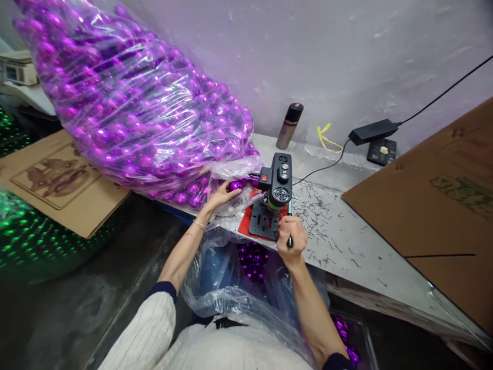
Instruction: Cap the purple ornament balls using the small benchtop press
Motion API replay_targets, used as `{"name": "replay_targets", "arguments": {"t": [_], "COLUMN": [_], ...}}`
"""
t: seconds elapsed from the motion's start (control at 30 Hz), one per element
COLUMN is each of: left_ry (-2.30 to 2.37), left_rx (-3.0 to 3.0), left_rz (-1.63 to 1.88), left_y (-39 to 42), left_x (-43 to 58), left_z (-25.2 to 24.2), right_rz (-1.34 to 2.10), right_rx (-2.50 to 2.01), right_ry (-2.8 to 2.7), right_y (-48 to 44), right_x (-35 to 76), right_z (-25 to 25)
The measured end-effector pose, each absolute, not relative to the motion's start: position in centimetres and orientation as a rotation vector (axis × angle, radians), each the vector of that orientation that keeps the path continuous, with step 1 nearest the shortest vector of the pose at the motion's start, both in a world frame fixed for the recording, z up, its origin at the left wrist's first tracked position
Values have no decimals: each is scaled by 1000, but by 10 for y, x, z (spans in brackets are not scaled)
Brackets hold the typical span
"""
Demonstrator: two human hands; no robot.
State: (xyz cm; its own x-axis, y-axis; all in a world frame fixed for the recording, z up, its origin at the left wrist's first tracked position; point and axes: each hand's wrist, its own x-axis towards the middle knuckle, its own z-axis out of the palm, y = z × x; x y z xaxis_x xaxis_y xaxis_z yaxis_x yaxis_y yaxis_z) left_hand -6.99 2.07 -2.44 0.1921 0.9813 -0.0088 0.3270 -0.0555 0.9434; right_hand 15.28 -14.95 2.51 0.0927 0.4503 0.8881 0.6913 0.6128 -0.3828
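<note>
My left hand (pixel 223 195) is at the mouth of a big clear plastic bag (pixel 169 92) full of shiny purple balls, its fingers closed on one purple ball (pixel 235 186). The fist of my right hand (pixel 291 237) is wrapped around the black lever handle (pixel 290 241) of a small black bench machine (pixel 281 180). That machine has round vents, knobs and a red switch, and it stands on a red sheet (pixel 245 226) at the table's front edge. Below the edge, more purple balls (pixel 253 261) lie in an open clear bag (pixel 227 303) in front of me.
Short dark scraps (pixel 316 216) litter the white table (pixel 370 252). Behind the machine stand a spray can (pixel 289 126), a yellow tie (pixel 327 139) and a black power adapter (pixel 373 131) with its cord. Cardboard (pixel 435 200) rises at the right; a cardboard sheet (pixel 57 180) lies left over green balls (pixel 46 241).
</note>
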Motion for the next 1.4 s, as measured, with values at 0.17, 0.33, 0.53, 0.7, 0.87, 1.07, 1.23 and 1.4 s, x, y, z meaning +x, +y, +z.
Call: {"name": "replay_targets", "arguments": {"t": [0.17,0.33,0.53,0.7,0.87,1.07,1.23,1.4], "left_ry": [1070,961,919,898,839,874,950,1091], "left_rx": [1008,907,729,581,431,591,911,1343], "left_rz": [945,968,1027,1141,1172,1072,1094,1055], "left_y": [-42,-72,-76,-75,-77,-85,-92,-92], "left_x": [-56,-41,-33,-21,-16,-23,-15,-1], "left_z": [-21,-19,-27,-30,-28,-31,-43,-60], "right_rz": [-248,-236,-222,-214,-236,-244,-248,-241], "right_rx": [-997,-1002,-996,-998,-998,-1003,-1011,-1029], "right_ry": [-1561,-1566,-1565,-1556,-1575,-1578,-1583,-1593], "right_y": [-150,-151,-151,-152,-152,-152,-153,-154], "right_x": [154,154,154,153,154,154,154,156], "right_z": [28,30,30,31,33,34,35,35]}}
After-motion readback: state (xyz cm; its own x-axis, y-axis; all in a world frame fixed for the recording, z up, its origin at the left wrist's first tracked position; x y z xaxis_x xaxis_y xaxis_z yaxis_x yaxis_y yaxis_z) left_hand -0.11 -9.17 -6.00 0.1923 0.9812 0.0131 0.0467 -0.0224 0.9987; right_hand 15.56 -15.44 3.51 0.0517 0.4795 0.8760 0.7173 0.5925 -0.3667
